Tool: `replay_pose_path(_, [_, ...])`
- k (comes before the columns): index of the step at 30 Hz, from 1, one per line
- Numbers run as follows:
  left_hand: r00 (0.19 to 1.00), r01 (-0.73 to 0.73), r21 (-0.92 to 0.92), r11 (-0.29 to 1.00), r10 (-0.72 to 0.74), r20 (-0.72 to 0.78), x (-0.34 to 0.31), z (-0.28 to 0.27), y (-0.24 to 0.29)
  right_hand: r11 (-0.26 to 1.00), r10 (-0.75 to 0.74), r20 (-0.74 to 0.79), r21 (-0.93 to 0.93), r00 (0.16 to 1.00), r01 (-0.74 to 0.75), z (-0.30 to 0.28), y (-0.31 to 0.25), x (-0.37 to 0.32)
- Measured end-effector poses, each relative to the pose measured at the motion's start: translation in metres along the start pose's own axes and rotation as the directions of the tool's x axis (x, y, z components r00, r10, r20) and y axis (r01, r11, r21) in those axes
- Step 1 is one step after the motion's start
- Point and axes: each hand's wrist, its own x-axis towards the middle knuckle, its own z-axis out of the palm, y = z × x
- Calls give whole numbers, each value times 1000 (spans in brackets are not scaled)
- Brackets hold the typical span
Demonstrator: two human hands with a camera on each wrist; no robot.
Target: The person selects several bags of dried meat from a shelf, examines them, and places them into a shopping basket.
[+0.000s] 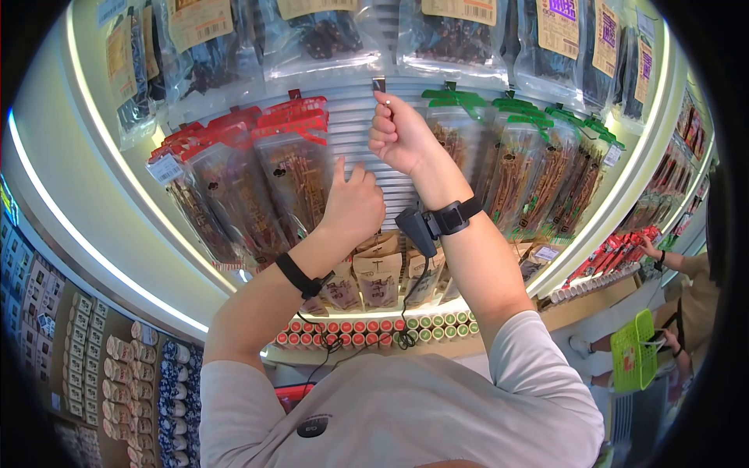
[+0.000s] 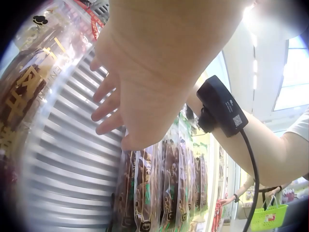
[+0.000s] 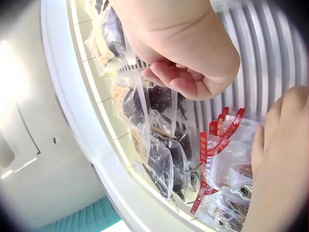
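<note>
My right hand (image 1: pixel 406 140) is raised at a metal hook (image 1: pixel 378 84) on the slatted wall, its fingers curled round the hook's end; in the right wrist view the hand (image 3: pixel 188 53) shows bent fingers, with the hook hidden. Lower and to the left, my left hand (image 1: pixel 355 204) holds nothing, fingers apart, in front of the slats (image 2: pixel 72 159). Red-topped snack packs (image 1: pixel 292 168) hang left of it; green-topped packs (image 1: pixel 546 175) hang right of the right hand.
Large clear bags (image 1: pixel 316 39) hang along the top. Brown paper pouches (image 1: pixel 378 277) and rows of red and green lidded cups (image 1: pixel 374 335) sit below. A person at right holds a green basket (image 1: pixel 633 351). Cables hang from the wrists.
</note>
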Motion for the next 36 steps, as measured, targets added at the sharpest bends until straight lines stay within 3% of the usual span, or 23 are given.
replay_pose_path(5, [1000,8,-9,1000,-8,30,-5,7,-1,988,-37,7,-148,999,38,-13,11,2])
replay_pose_path(17, [999,1,-54,999,2,51,-22,11,11,946,-208,28,-249,978,208,-21,20,2])
replay_pose_path(21, [997,12,-45,999,-9,83,-29,12,12,960,-206,25,-189,978,207,-15,22,-1])
replay_pose_path(23, [995,13,-44,999,-8,99,-32,10,12,987,-139,-26,-85,990,136,-8,20,-3])
replay_pose_path(31, [988,4,-25,1000,0,157,-35,15,16,988,-156,-106,-26,982,154,8,15,-5])
replay_pose_path(33, [1000,-23,-77,997,23,2,-36,21,16,986,-163,-116,-38,980,160,16,12,-9])
replay_pose_path(36, [1000,-22,-103,994,20,-22,-37,25,16,990,-140,-105,0,985,140,23,12,-13])
